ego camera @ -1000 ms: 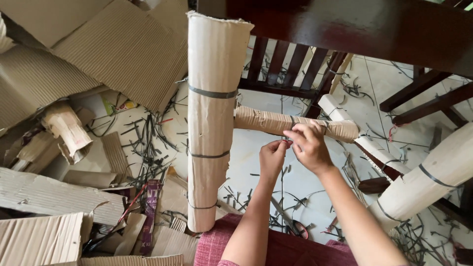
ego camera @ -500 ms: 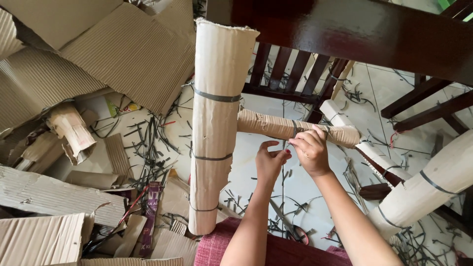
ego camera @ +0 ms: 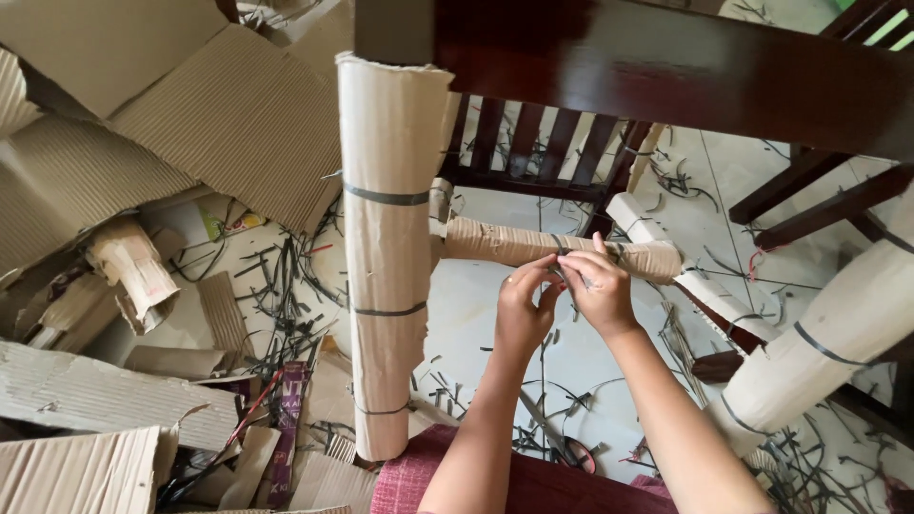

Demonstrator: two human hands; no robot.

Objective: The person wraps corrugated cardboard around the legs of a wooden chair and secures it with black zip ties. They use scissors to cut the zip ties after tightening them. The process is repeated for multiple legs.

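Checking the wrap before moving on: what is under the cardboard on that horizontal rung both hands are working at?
Nothing of the rung shows; corrugated cardboard covers it. Left hand and right hand pinch a dark strap there. Dark wooden slats show bare behind.

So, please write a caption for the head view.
Both hands work a dark strap around the cardboard-wrapped horizontal chair rail.

Both forearms bare, no sleeves in view. Left hand (ego camera: 524, 309) & right hand (ego camera: 598, 293): no rings, no watch, no gloves. Lap covered w/ dark-red textured woven cloth (ego camera: 533, 485), bottom edge.
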